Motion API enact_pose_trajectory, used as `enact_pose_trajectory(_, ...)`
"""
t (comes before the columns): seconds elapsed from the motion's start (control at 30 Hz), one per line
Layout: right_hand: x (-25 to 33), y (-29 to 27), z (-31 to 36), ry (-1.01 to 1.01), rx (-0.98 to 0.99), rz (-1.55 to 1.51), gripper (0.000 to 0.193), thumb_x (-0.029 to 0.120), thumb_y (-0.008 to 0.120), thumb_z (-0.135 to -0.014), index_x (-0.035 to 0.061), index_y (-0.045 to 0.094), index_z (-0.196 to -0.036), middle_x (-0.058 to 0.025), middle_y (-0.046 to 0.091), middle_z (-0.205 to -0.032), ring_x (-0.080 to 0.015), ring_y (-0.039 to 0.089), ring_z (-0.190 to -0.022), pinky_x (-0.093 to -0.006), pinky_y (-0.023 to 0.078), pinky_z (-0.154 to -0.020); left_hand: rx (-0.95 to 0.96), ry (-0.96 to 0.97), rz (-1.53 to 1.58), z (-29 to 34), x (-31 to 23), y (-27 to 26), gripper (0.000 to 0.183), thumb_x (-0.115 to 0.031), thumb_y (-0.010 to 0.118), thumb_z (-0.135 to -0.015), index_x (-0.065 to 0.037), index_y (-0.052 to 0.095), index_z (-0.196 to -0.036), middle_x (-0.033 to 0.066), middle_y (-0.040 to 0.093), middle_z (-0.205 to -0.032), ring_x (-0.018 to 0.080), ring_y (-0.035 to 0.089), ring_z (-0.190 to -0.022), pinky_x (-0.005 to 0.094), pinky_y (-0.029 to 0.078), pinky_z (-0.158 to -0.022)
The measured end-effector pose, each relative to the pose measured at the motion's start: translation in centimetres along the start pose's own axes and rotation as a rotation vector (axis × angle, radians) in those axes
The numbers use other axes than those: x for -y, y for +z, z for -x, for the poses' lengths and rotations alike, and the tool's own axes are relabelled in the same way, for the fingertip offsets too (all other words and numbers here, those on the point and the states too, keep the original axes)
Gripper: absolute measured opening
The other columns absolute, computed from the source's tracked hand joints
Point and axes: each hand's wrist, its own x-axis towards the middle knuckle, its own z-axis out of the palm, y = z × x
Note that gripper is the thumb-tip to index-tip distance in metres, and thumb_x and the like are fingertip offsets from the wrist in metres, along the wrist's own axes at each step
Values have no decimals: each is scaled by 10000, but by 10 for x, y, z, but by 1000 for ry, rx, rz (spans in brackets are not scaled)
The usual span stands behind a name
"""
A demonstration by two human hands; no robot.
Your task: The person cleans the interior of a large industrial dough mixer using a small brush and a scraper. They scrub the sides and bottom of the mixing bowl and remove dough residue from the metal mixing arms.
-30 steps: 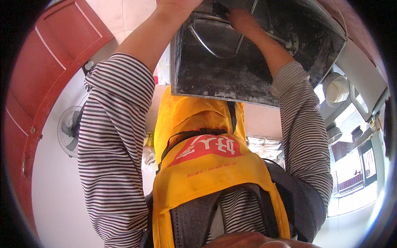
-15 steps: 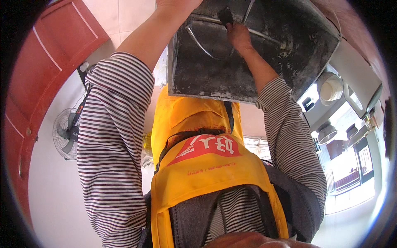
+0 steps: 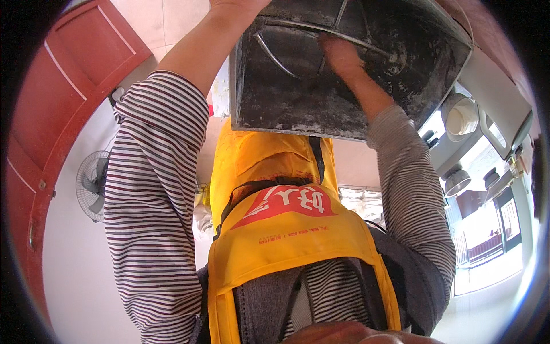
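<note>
In front of me is a large dark metal tub, floury and scuffed inside, like a dough mixer's bowl. A metal shaft with rods crosses it, and a curved metal bar lies at its left. My right hand is inside the tub, just below the shaft and blurred by motion. Its fingers are smeared, and no held thing can be made out against the dark metal. At the top edge of the view, my left hand is by the tub's far left corner, its fingers cut off by the frame.
A yellow apron covers my front, below the tub's near edge. To the left are a red door and a standing fan. On the right, pots and a white bucket stand near a bright window.
My right hand has shifted slightly down from the shaft and is now blurred. The black flat piece it held above the shaft no longer shows. My left hand moved a little left and up.
</note>
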Motion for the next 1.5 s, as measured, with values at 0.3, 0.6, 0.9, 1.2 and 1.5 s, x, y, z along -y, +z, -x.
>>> enact_pose_trajectory(0.3,33,-7,-8,-332,-40,109,395,101,590,-862,107,576,-1257,-152,659,-1040,-343,689,-890,-443,582,-716,-16,14,-13,0,3,-4,757,-95,672,-761,83,314,-1404,279,554,-1159,440,530,-1091,538,461,-922)
enact_pose_trajectory(0.6,21,-49,-24,-199,229,-30,168,112,606,-865,28,658,-1000,-181,670,-922,-365,681,-852,-463,560,-718,-12,16,7,1,3,-4,774,-93,677,-768,80,303,-1423,285,546,-1213,446,520,-1129,530,452,-953)
enact_pose_trajectory(0.9,-20,38,-3,38,40,-210,262,223,575,-951,-11,690,-979,-240,666,-905,-418,651,-832,-506,516,-758,61,-10,25,-2,-7,1,779,-88,676,-759,79,304,-1424,283,545,-1216,447,515,-1134,536,449,-955)
enact_pose_trajectory(1.2,-39,-44,35,132,67,-305,319,159,571,-950,0,609,-1225,-256,659,-1057,-413,655,-957,-491,525,-810,8,7,7,0,-1,-8,764,-76,667,-757,86,318,-1418,288,543,-1215,446,513,-1134,531,450,-958)
enact_pose_trajectory(1.5,-66,-85,102,141,143,103,499,37,510,-941,120,485,-1433,-203,624,-1176,-375,685,-972,-443,576,-830,16,31,34,-1,2,-6,770,-72,666,-752,88,316,-1419,295,543,-1207,456,509,-1137,536,448,-957)
